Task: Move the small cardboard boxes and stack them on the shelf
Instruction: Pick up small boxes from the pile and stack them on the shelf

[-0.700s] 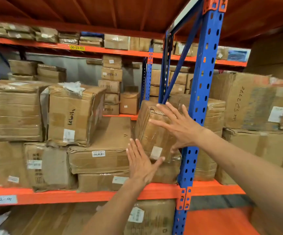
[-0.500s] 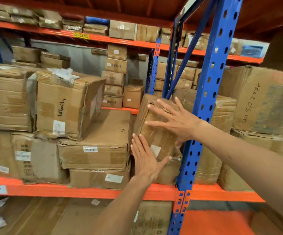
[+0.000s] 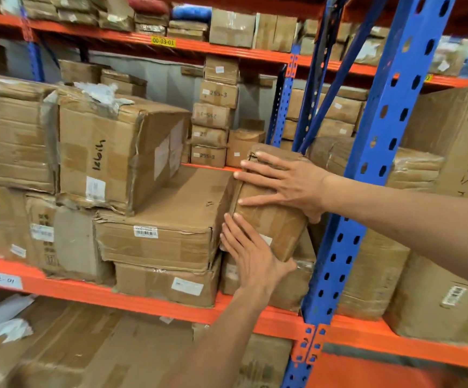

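Warehouse, orange-blue pallet racking [image 3: 154, 302], stacked cartons [image 3: 154, 242]

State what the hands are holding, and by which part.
Nothing is gripped: the right hand and left hand lie flat, fingers spread, against the front face of the small taped box on the shelf.

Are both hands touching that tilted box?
Touching. The head view shows the right hand spread flat on the tilted box near its top, and the left hand pressed flat against its lower left corner, with no gap under either palm.
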A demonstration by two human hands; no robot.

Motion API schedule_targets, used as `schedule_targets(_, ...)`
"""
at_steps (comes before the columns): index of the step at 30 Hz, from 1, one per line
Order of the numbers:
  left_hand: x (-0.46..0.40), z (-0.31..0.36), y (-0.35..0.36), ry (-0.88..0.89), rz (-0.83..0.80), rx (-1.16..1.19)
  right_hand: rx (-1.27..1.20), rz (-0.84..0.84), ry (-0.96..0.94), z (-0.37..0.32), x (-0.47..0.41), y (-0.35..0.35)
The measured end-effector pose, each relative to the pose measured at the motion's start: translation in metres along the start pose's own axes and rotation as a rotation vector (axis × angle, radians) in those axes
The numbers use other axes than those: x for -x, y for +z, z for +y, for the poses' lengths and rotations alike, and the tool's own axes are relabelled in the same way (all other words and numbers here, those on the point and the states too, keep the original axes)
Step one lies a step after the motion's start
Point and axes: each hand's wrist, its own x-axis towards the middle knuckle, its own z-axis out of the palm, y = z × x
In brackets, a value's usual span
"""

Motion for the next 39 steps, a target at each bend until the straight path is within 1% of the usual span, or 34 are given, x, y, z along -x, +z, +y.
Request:
schedule_targets(3, -0.005, -0.005, -0.002, 0.005, -0.002, -0.039, 0.041, -0.029, -0.011, 0.0, -0.007, -0.004)
schedule_targets(5, -0.009, -0.009, -0.006, 0.033, 0.003, -0.074, 0.064, -0.01, -0.031, 0.003, -0.01, -0.009)
schedule_targets(7, -0.015, -0.013, -0.012, 0.079, -0.021, -0.086, 0.069, 0.017, -0.028, 0.004, -0.01, -0.013)
schedule_targets(9, -0.022, -0.016, -0.02, 0.162, -0.044, -0.121, 0.035, 0.036, 0.023, 0.004, -0.005, -0.012)
schedule_targets(11, -0.03, -0.014, -0.032, 0.277, -0.078, -0.19, -0.013, 0.051, 0.118, 0.001, 0.008, -0.005)
schedule_targets(13, -0.045, -0.012, -0.052, 0.402, -0.121, -0.282, -0.094, 0.073, 0.262, -0.004, 0.02, 0.004)
schedule_targets(15, -0.066, -0.018, -0.083, 0.545, -0.134, -0.43, -0.204, 0.083, 0.426, -0.017, 0.023, 0.007)
schedule_targets(18, -0.099, -0.032, -0.127, 0.753, -0.19, -0.67, -0.43, 0.095, 0.663, -0.049, 0.01, -0.002)
schedule_targets(20, -0.101, -0.032, -0.135, 0.823, -0.208, -0.751, -0.52, 0.119, 0.752, -0.067, 0.007, -0.001)
schedule_targets(23, -0.087, -0.021, -0.118, 0.904, -0.236, -0.782, -0.582, 0.16, 0.836, -0.094, 0.025, 0.018)
schedule_targets(26, -0.077, -0.021, -0.106, 0.953, -0.231, -0.82, -0.628, 0.167, 0.883, -0.122, 0.033, 0.031)
schedule_targets(29, -0.065, -0.028, -0.097, 0.963, -0.211, -0.86, -0.65, 0.127, 0.9, -0.143, 0.028, 0.036)
schedule_targets(31, -0.059, -0.032, -0.09, 0.947, -0.166, -0.867, -0.655, 0.102, 0.905, -0.151, 0.025, 0.04)
schedule_targets(33, -0.06, -0.033, -0.086, 0.97, -0.129, -0.855, -0.659, 0.093, 0.916, -0.153, 0.023, 0.045)
schedule_targets(35, -0.06, -0.031, -0.085, 0.984, -0.13, -0.85, -0.667, 0.048, 0.92, -0.154, 0.021, 0.046)
schedule_targets(39, -0.06, -0.024, -0.081, 0.95, -0.138, -0.902, -0.641, -0.072, 0.956, -0.157, 0.015, 0.047)
